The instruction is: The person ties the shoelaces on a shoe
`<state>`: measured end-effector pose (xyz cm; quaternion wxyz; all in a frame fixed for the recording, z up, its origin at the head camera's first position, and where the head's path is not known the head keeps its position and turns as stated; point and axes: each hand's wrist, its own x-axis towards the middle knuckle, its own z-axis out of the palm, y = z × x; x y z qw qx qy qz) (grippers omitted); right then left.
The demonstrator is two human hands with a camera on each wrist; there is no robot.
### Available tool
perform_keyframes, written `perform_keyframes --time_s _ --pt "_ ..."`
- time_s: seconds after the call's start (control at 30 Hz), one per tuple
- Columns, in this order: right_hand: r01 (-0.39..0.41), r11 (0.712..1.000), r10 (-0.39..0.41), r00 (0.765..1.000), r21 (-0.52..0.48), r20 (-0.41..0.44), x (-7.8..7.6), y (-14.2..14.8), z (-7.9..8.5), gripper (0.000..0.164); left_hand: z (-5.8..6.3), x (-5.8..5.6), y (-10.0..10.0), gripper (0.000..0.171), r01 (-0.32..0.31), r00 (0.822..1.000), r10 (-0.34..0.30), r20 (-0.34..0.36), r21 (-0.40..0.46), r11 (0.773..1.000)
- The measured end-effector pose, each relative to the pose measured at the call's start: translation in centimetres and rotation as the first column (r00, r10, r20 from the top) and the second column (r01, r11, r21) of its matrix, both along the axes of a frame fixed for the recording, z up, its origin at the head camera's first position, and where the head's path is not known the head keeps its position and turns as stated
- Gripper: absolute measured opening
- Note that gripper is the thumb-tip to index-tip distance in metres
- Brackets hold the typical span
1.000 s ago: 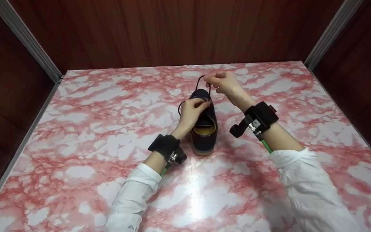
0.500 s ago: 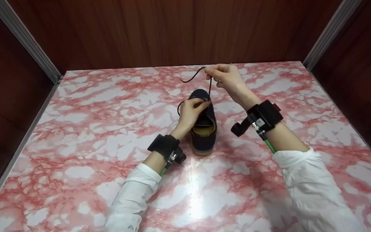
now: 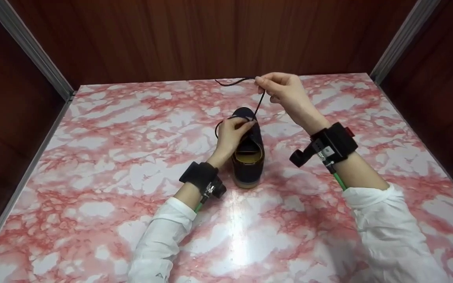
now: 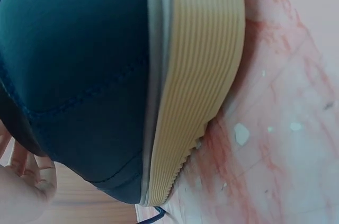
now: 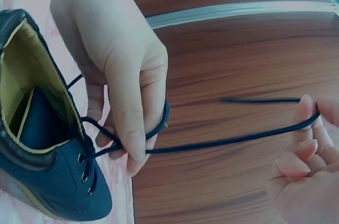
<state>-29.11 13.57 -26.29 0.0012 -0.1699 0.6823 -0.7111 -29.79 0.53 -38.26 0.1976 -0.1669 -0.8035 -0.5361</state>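
From my end, the navy lace-up shoe (image 3: 248, 173) stands upright on the marbled tabletop (image 3: 132, 165), toe pointing away. The left hand (image 3: 230, 135) pinches the dark shoelace (image 3: 258, 106) just above the shoe; the right hand (image 3: 289, 92) pinches it higher up, the stretch between them straight. I'd worry that a hard pull against a light left pinch could slip the lace free, or shift the shoe. The right wrist view gives me the eyelets (image 5: 84, 177), hidden from the head camera; only the left wrist view shows the sole's ridges (image 4: 206, 38) clearly
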Motion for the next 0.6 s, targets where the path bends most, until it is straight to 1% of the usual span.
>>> perform_keyframes --time_s 0.1,0.2,0.27,0.33,0.43,0.6 --pt "0.002 1.0 -0.001 0.999 0.015 -0.032 0.2 0.6 -0.1 0.025 0.6 0.3 -0.2 0.016 0.023 1.0 -0.023 0.008 0.029 0.999" --pt "-0.004 1.0 0.005 0.998 0.025 -0.064 0.4 1.1 -0.2 0.024 0.5 0.0 -0.3 0.014 0.022 1.0 -0.022 0.016 0.048 0.999" --pt "-0.003 0.999 0.007 0.996 0.044 -0.09 0.5 1.4 -0.3 0.023 0.2 -0.3 -0.3 0.014 0.018 1.0 -0.02 0.024 0.064 0.998" --pt "-0.006 0.998 0.013 0.993 0.062 -0.115 0.6 1.7 -0.4 0.022 -0.2 -0.8 -0.2 0.014 0.015 0.999 -0.017 0.029 0.085 0.996" --pt "-0.017 0.996 0.029 0.99 0.085 -0.137 0.6 2.1 -0.7 0.022 -1.3 -1.8 -0.1 0.014 0.015 1.0 -0.017 0.017 0.11 0.994" --pt "-0.043 0.992 0.061 0.987 0.118 -0.152 0.7 2.7 -1.0 0.019 -3.2 -3.6 0.0 0.015 -0.019 1.0 0.02 -0.013 0.07 0.997"
